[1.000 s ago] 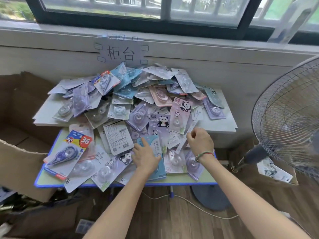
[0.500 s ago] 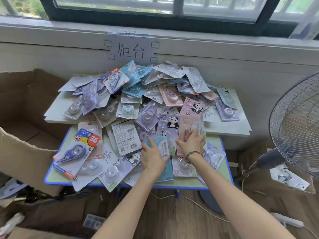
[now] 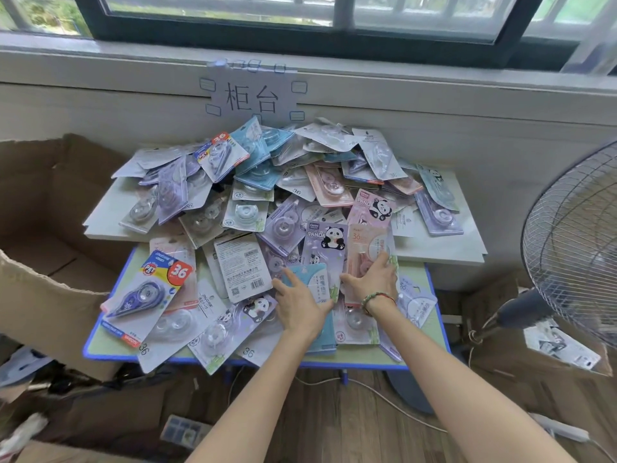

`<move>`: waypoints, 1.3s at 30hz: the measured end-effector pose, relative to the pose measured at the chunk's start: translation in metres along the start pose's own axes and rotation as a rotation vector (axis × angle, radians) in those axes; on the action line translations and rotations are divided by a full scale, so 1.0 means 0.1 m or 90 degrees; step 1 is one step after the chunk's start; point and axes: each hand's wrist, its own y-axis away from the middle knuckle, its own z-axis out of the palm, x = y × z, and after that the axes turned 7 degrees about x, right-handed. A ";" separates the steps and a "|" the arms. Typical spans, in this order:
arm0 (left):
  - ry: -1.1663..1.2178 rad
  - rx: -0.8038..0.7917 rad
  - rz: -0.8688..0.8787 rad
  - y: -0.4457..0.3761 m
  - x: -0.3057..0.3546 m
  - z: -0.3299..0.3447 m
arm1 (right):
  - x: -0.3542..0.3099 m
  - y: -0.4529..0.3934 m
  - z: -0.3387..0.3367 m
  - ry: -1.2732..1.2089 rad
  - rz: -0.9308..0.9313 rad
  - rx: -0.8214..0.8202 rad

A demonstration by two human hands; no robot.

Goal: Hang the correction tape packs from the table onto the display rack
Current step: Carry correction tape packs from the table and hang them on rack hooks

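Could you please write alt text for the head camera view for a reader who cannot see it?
A person's left hand rests on a light blue pack and the right hand on a pink pack, amid a heap of correction tape packs covering a blue-edged table below a window; a fan stands at right.

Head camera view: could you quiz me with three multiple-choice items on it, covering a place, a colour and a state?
1. Where does the electric fan stand?
A. right of the table
B. left of the table
C. on the table

2. What colour is the table edge?
A. red
B. blue
C. black

3. What is the right hand doing?
A. hanging idle
B. gripping the fan
C. resting on a pink correction tape pack

Answers: 1 A, its grille fills the right side; 2 B, a blue rim shows in front; 3 C, its fingers lie over the pack.
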 end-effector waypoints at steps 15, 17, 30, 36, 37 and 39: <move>0.084 0.024 -0.015 0.04 0.00 -0.02 | 0.04 0.03 -0.13 -0.029 -0.011 -0.023; 0.092 0.032 -0.014 0.05 0.00 -0.06 | 0.05 0.06 -0.21 -0.027 -0.018 -0.021; 0.161 0.176 0.094 0.56 0.13 -0.62 | 0.16 0.61 -1.08 -0.062 -0.124 0.067; 0.224 0.178 0.225 1.08 0.48 -0.78 | 0.57 1.21 -1.60 -0.089 -0.091 0.189; 0.248 0.163 0.260 1.20 0.56 -0.76 | 0.68 1.30 -1.69 -0.094 -0.072 0.215; 0.280 0.119 0.321 1.46 0.69 -0.65 | 0.94 1.54 -1.89 -0.102 -0.024 0.267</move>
